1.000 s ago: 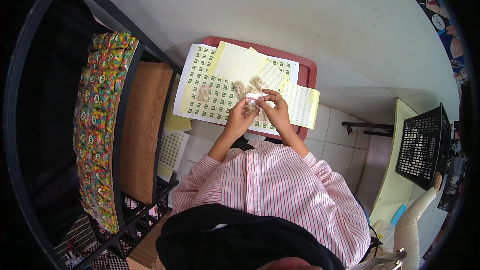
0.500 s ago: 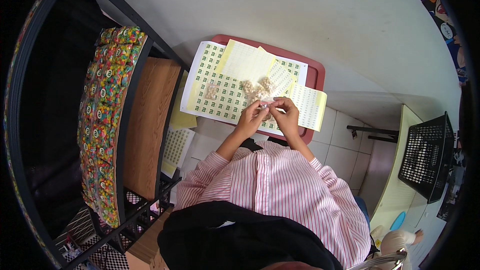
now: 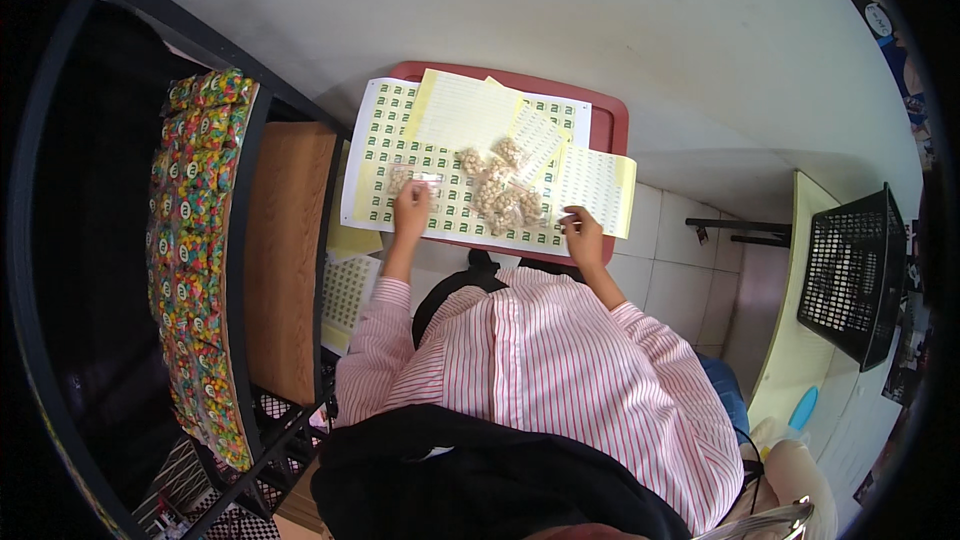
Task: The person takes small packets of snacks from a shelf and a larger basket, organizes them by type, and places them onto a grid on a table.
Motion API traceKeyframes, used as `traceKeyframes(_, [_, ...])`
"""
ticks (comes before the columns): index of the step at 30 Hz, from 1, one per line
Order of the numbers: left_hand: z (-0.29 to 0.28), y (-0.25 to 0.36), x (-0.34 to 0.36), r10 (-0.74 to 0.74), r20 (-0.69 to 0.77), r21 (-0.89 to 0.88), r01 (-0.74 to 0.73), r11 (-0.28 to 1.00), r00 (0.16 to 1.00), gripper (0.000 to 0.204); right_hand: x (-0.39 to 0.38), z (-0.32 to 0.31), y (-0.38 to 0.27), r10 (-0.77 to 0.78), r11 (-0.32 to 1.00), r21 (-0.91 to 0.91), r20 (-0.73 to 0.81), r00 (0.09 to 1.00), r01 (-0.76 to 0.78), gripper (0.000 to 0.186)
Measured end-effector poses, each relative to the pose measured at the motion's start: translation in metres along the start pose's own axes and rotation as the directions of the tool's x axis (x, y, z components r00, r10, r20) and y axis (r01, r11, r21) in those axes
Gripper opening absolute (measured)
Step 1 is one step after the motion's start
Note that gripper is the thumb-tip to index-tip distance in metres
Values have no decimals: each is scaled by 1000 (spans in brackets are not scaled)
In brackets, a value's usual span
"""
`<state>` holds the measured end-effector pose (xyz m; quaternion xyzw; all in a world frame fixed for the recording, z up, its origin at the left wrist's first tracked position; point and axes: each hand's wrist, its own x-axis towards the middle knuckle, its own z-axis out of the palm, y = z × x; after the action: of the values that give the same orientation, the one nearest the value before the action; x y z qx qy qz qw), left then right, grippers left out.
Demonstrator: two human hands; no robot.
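A red-rimmed tray table [image 3: 607, 125] bears a large sheet of green-printed stickers [image 3: 375, 135]. At the sheet's left side, my left hand [image 3: 411, 208] is closed on the top of a small clear zip bag [image 3: 430, 181], beside another small bag with pale pieces [image 3: 399, 178]. A heap of small clear bags filled with pale, beige pieces [image 3: 497, 195] lies mid-sheet. My right hand [image 3: 584, 236] is just right of this heap, thumb and forefinger apart near its edge. Whether a fingertip touches a bag is too small to tell.
Yellow-edged label sheets [image 3: 465, 110] overlap on the stickers, one [image 3: 597, 190] at the right. A rack at left carries packets of colourful sweets [image 3: 195, 240] and a wooden shelf [image 3: 285, 260]. A black basket [image 3: 850, 275] stands on a pale surface at right.
My hands were together over the heap, working at a small bag's red-edged top. They have parted: the left has carried a bag leftward, the right has moved to the heap's right side.
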<state>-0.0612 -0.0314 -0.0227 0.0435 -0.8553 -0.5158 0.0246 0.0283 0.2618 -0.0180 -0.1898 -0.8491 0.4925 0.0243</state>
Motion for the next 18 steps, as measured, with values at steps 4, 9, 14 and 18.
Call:
traceKeyframes(4, [-17,-33,19,-42,-90,128,54,990,995,19,0,-40,37,-128,952,-307,-343,931,18,17])
traceKeyframes(9, [-10,-37,29,-21,8,287,18,958,1000,17,13,-62,44,-155,923,-383,-457,876,-36,20])
traceKeyframes(14, [-5,-32,27,12,-4,505,-9,863,1000,25,41,-59,39,-136,930,-364,-473,870,-53,26])
traceKeyframes(18, [11,7,14,99,-148,541,-3,841,984,48,55,-55,38,-192,897,-439,-475,859,-42,27])
